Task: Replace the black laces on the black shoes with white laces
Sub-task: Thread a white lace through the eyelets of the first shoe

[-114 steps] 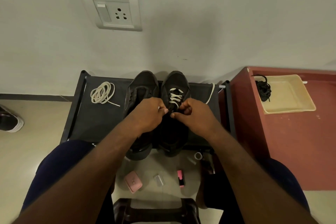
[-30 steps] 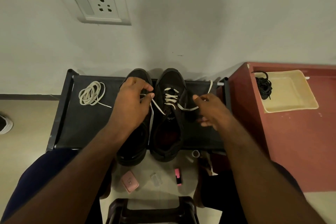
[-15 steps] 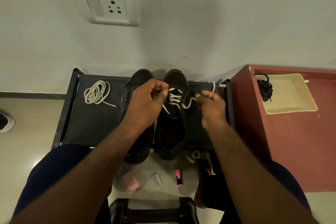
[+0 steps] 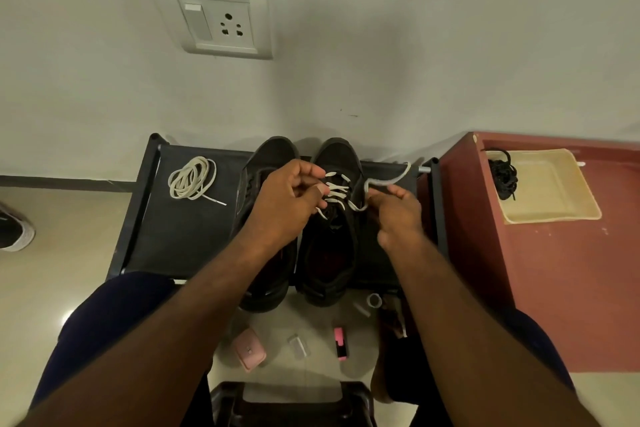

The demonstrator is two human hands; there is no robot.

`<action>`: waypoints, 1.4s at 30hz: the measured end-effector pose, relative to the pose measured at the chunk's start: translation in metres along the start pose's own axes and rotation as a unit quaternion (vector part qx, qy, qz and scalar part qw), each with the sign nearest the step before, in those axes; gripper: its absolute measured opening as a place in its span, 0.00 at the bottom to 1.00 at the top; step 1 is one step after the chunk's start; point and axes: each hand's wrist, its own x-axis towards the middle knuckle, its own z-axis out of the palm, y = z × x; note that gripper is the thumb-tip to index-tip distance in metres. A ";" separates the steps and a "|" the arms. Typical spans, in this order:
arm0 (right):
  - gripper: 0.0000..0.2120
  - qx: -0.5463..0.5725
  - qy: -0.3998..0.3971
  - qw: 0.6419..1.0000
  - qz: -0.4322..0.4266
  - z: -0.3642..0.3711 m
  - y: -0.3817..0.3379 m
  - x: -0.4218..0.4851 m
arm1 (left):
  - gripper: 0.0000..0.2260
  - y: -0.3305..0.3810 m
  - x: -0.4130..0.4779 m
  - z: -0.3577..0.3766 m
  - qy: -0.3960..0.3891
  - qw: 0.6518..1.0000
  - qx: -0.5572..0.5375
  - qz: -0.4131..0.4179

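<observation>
At the far left edge we see a black shoe with a white sole [image 4: 14,230] on the pale floor. Next comes a low black fabric-topped rack [image 4: 180,239] against the wall, and on its far left part lies a coiled white lace [image 4: 192,178], loose and untouched. Above it on the wall is a white switch-and-socket plate [image 4: 216,19].

Two black shoes stand side by side in the middle of the rack, toes to the wall. The left-hand black shoe [image 4: 268,154] shows no lace that we can make out. The left hand [image 4: 287,199] hovers over it, with its fingers curled in and thumb and fingertips pinched on one strand of the white lace [image 4: 337,188] that crosses the far eyelets of the right-hand black shoe [image 4: 341,156]. A short white end pokes out just beneath that hand.

The right hand [image 4: 398,215] sits just right of this shoe, its thumb and fingers closed on the other strand, which loops away to the rack's right edge.

On the floor near us lie a pink case [image 4: 249,352], a small clear piece [image 4: 298,345] and a pink-and-black item [image 4: 340,343].

At the right stands a red-brown cabinet [image 4: 554,288] carrying a beige plastic tray [image 4: 561,208]. A bundle of black laces [image 4: 505,177] rests on the tray's far left corner.
</observation>
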 end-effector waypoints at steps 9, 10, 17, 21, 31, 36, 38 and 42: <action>0.09 -0.136 -0.362 0.914 -0.124 0.008 -0.057 -0.094 | 0.14 0.017 -0.007 0.004 -0.076 0.974 -0.178 -0.118; 0.08 -0.194 -0.399 0.886 -0.135 0.005 -0.056 -0.105 | 0.15 0.022 -0.008 0.005 -0.090 0.960 -0.228 -0.135; 0.04 -0.452 -0.287 0.814 -0.226 -0.027 -0.052 -0.098 | 0.14 0.033 -0.001 -0.035 0.082 0.948 -0.285 -0.117; 0.08 -0.274 -0.162 0.903 -0.288 -0.039 -0.063 -0.078 | 0.19 0.024 -0.014 -0.049 0.090 0.989 -0.023 -0.116; 0.04 -0.277 -0.040 0.859 -0.429 -0.011 -0.062 -0.097 | 0.09 0.034 -0.019 -0.038 -0.025 0.931 -0.349 -0.103; 0.11 -0.479 -0.208 0.828 -0.206 -0.015 -0.048 -0.089 | 0.08 0.029 -0.011 -0.025 -0.019 0.963 -0.241 -0.121; 0.10 -0.476 -0.197 0.833 -0.199 -0.018 -0.046 -0.082 | 0.06 0.031 -0.010 -0.020 -0.023 0.959 -0.262 -0.105; 0.07 -0.417 -0.212 0.863 -0.190 -0.015 -0.051 -0.070 | 0.07 0.050 -0.004 -0.017 -0.064 0.922 -0.379 -0.056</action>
